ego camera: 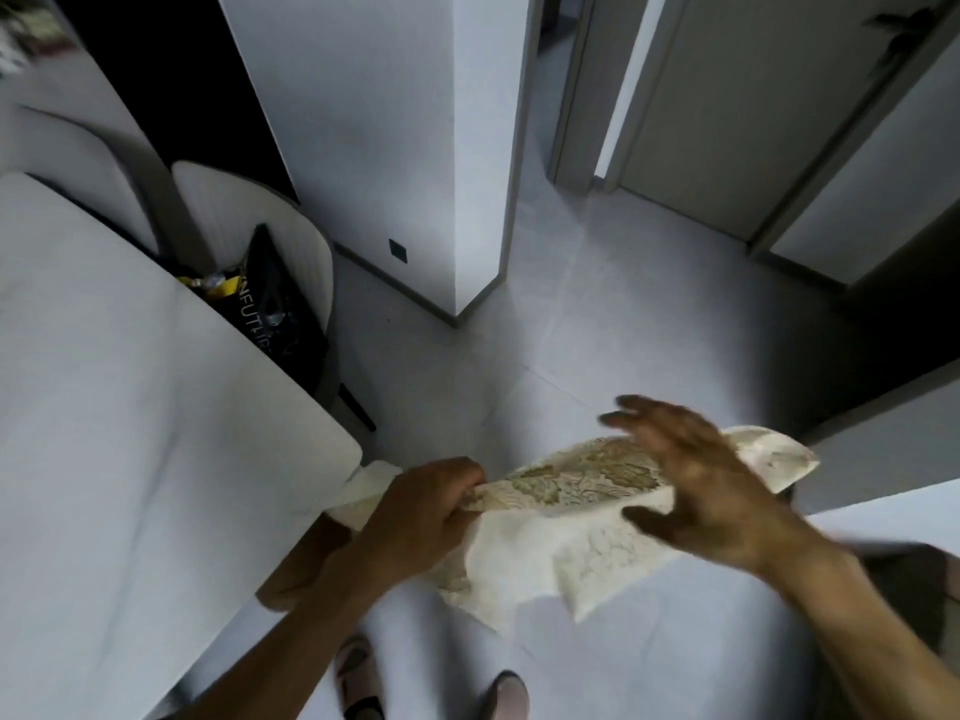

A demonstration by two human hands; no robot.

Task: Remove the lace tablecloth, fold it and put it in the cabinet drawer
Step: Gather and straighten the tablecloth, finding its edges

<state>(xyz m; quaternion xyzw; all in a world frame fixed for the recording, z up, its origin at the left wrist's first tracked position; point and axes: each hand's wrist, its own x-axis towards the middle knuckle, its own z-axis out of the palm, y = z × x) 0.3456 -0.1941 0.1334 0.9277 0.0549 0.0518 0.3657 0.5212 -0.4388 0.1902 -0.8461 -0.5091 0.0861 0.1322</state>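
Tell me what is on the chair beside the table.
A black bag with white lettering stands on the chair, yellow packaging beside it. The table edge covers the seat's near part, so anything else there is hidden.

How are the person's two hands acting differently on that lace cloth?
The left hand grips the lace tablecloth, fingers curled round a bunched end; the right hand is spread open, fingers straight, over the other end. The left looks sharp, the right blurred. Both meet the cloth above the floor, off the table.
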